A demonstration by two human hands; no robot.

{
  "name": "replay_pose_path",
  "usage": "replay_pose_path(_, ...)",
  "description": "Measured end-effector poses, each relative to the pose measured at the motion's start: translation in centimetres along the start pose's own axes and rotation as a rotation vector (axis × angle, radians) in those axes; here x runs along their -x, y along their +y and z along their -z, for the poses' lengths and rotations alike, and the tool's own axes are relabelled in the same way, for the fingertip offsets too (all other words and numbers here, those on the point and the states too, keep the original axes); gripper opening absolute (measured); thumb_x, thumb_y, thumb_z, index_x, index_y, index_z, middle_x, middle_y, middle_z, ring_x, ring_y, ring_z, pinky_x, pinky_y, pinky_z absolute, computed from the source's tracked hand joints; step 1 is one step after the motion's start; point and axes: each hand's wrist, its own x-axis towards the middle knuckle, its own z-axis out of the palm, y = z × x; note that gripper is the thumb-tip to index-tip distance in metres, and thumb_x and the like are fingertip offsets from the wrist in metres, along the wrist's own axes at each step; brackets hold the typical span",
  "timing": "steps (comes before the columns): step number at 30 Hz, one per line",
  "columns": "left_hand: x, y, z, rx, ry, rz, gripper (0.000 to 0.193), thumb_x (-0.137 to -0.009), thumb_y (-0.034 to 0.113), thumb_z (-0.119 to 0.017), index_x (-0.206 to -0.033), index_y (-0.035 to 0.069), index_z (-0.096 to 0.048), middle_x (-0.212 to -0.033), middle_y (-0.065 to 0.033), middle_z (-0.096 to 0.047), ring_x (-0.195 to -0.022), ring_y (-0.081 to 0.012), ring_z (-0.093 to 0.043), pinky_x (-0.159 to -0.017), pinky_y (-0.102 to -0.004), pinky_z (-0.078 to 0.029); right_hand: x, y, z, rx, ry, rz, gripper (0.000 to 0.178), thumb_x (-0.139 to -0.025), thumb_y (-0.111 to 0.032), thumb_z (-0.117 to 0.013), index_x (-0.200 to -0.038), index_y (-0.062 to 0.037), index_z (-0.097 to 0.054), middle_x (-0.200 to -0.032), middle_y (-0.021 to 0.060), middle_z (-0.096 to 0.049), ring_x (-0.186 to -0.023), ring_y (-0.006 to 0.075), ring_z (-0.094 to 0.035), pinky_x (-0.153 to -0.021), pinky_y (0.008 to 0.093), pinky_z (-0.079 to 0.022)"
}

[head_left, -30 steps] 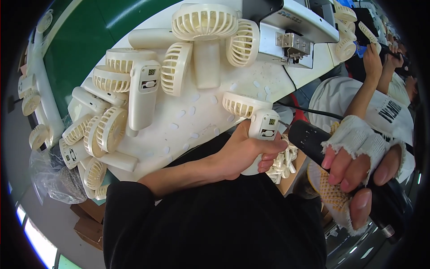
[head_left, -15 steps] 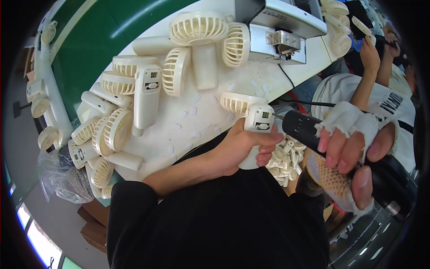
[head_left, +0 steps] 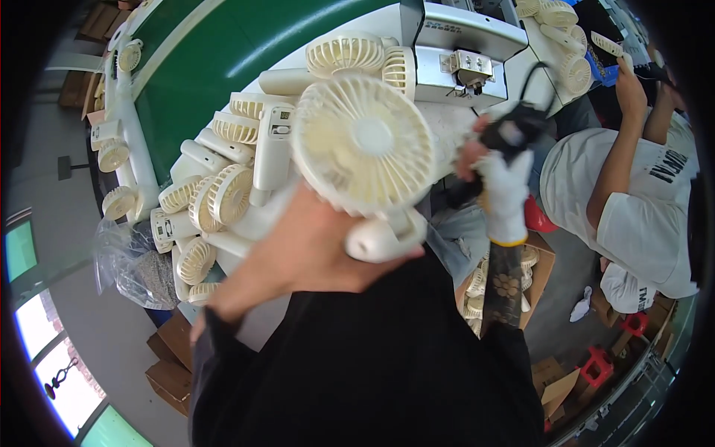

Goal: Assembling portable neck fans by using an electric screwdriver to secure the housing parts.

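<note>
Fan (head_left: 363, 143), cream and round, is up close in front of us, with its face toward us and its handle pointing down into our left hand (head_left: 313, 246), which grips that handle tight. Our gloved right hand (head_left: 500, 186) is just to the fan's right, closed on what looks like a black tool (head_left: 514, 128), though it is blurry.

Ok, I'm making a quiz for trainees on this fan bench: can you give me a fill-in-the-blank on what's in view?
1. The left hand holds up a cream handheld ____ by its handle.
2. The right hand, which grips a black tool, wears a ____ glove.
3. Behind the pile of fans on the table runs a ____ conveyor belt.

Missing words: fan; white; green
</note>
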Motion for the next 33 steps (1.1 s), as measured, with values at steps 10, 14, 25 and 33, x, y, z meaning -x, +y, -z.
replay_pose_path(10, -11.2, -12.2, 16.6, -0.712, 0.070, 0.485, 0.057, -0.077, 0.061, -0.070, -0.085, 0.005, -0.074, -0.073, -0.0112, -0.070, -0.064, -0.0218, -0.069, -0.062, -0.0347, -0.053, -0.9, 3.1, -1.4, 0.421, 0.007, -0.004, 0.020, -0.080, 0.002, -0.062, -0.099, 0.0000, -0.056, -0.075, 0.0035, -0.060, -0.056, 0.0087, -0.054, -0.050, 0.0246, -0.044)
replay_pose_path(14, -14.6, -14.1, 15.3, -0.892, 0.049, 0.505, 0.054, -0.079, 0.057, -0.068, -0.091, 0.004, -0.073, -0.081, -0.0138, -0.071, -0.076, -0.0278, -0.070, -0.072, -0.0386, -0.054, -0.7, 3.6, -0.8, 0.450, 0.014, 0.041, 0.019, -0.080, 0.001, -0.064, -0.098, -0.0004, -0.057, -0.074, 0.0038, -0.061, -0.056, 0.0081, -0.054, -0.051, 0.0243, -0.045)
replay_pose_path(25, -11.6, -7.5, 9.3, -0.472, -0.246, 0.059, 0.049, -0.081, 0.020, -0.074, -0.123, 0.001, -0.059, -0.120, -0.0175, -0.065, -0.114, -0.0316, -0.062, -0.098, -0.0403, -0.047, -0.6, 2.9, -0.8, 0.481, 0.040, 0.044, 0.019, -0.082, -0.002, -0.066, -0.100, -0.0003, -0.059, -0.074, 0.0028, -0.062, -0.056, 0.0077, -0.055, -0.051, 0.0240, -0.045)
replay_pose_path(33, -8.6, -2.6, 12.1, -0.387, 0.101, -0.192, 0.048, -0.078, 0.012, -0.078, -0.122, 0.002, -0.059, -0.119, -0.0175, -0.067, -0.113, -0.0292, -0.062, -0.103, -0.0411, -0.046, 0.6, 1.0, -0.4, 0.265, -0.053, -0.027, 0.038, -0.084, -0.005, -0.071, -0.118, 0.0006, -0.056, -0.073, 0.0047, -0.060, -0.055, 0.0085, -0.055, -0.050, 0.0260, -0.045)
